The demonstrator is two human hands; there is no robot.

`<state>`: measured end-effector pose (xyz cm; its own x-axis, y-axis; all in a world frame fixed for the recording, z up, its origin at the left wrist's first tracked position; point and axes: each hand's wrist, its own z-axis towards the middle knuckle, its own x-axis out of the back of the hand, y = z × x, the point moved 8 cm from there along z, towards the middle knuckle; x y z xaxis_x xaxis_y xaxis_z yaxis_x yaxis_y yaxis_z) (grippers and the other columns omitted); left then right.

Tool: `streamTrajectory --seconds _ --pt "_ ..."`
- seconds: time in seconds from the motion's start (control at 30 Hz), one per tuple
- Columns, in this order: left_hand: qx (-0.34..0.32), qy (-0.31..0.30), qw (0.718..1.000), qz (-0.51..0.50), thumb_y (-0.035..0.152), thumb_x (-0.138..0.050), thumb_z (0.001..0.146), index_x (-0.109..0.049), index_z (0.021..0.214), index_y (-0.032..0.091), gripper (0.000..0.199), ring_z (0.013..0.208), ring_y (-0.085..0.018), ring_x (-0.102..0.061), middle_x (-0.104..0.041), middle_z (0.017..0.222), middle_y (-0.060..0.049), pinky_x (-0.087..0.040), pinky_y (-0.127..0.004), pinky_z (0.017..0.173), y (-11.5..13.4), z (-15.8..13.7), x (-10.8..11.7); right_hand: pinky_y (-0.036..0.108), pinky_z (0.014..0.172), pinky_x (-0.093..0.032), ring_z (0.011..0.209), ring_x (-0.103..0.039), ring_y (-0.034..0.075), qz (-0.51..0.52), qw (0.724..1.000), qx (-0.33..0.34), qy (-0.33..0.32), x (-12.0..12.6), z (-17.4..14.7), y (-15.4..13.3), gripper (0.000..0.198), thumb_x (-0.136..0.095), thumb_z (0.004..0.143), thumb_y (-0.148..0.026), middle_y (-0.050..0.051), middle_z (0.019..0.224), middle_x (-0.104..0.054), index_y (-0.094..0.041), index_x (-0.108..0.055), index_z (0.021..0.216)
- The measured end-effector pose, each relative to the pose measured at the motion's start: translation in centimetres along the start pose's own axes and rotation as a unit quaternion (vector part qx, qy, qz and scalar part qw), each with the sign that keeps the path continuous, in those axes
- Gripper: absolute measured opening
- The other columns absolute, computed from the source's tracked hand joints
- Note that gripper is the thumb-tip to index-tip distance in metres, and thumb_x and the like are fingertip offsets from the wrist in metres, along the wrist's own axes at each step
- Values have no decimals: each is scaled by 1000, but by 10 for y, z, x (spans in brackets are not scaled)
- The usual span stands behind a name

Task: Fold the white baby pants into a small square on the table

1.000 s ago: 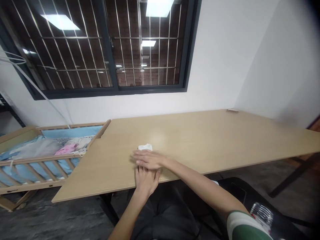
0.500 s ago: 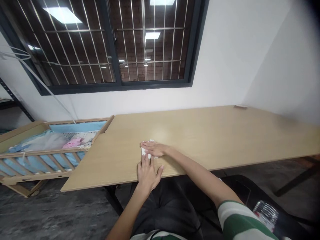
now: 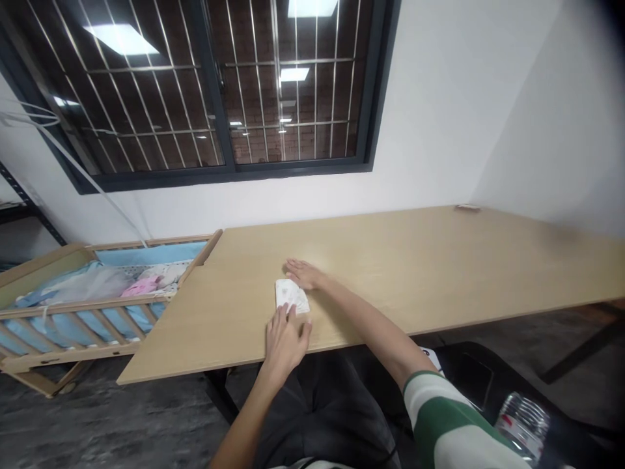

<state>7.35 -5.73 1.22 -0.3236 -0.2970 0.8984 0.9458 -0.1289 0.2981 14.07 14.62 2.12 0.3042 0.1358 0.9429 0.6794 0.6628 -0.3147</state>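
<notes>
A small folded white piece with faint grey print (image 3: 289, 293) lies flat on the wooden table (image 3: 219, 306); its exact kind is hard to make out. My left hand (image 3: 285, 339) is at its near edge, fingers apart and slightly bent, with fingertips touching or just over that edge. Beyond its upper right corner, my right hand (image 3: 305, 273) rests palm down with fingers stretched out. Neither hand grips anything.
To the left stands a wooden crib (image 3: 107, 303) with blue lining and a pink cloth (image 3: 142, 285) inside. A small flat item (image 3: 467, 208) lies at the table's back right. Below right, a clear plastic bottle (image 3: 523, 426) sits on a black surface. A barred window (image 3: 293, 98) is ahead.
My right hand has slid off the white piece to its far side, uncovering it. My left hand has drawn slightly back toward me, its fingers more bent.
</notes>
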Motion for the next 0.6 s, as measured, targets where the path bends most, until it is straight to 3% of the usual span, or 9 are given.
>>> streamTrajectory --seconds 0.07,0.13,0.27,0.33,0.4,0.5,0.6 --pt "45 15 999 -21 47 -36 103 -53 141 13 54 129 -29 -55 -62 137 -18 -41 -39 105 -18 9 11 43 125 -13 155 -18 27 4 998 -29 54 14 -3 2 63 -30 106 -46 16 167 -23 -11 -33 159" --pt "98 25 995 2 45 -36 103 -58 131 13 49 120 -29 -60 -67 125 -18 -43 -39 100 -36 19 23 43 121 -23 150 -30 29 19 993 -55 106 27 -9 2 60 -35 105 -44 19 161 -35 -11 -40 155" --pt "135 -13 989 62 49 -34 103 -65 113 9 51 113 -34 -64 -69 116 -22 -44 -42 95 -52 40 28 34 97 -45 111 -64 25 79 985 -79 132 34 -23 -3 39 -50 99 -35 17 122 -68 -11 -65 127" --pt "133 -36 989 60 50 -38 101 -66 109 8 52 110 -35 -65 -70 115 -24 -44 -43 94 -51 49 24 29 82 -48 91 -66 20 112 985 -73 107 28 -28 -10 29 -57 96 -31 12 104 -72 -11 -70 112" --pt "126 -57 989 53 48 -41 100 -66 110 8 48 108 -35 -67 -71 114 -23 -45 -41 91 -46 55 19 26 77 -46 85 -64 17 118 985 -84 94 22 -34 -17 23 -64 90 -28 8 97 -72 -12 -70 104" --pt "116 -75 990 39 43 -42 101 -64 112 10 41 104 -32 -69 -73 111 -21 -46 -37 85 -41 56 17 27 81 -45 87 -61 17 95 982 -132 99 19 -45 -26 21 -69 85 -25 7 96 -71 -13 -67 101" --pt "111 -84 990 28 42 -39 101 -63 106 14 37 98 -29 -70 -74 106 -17 -45 -34 79 -49 39 29 33 87 -43 85 -60 18 84 980 -154 96 16 -59 -51 17 -68 86 -29 6 93 -70 -16 -65 96"
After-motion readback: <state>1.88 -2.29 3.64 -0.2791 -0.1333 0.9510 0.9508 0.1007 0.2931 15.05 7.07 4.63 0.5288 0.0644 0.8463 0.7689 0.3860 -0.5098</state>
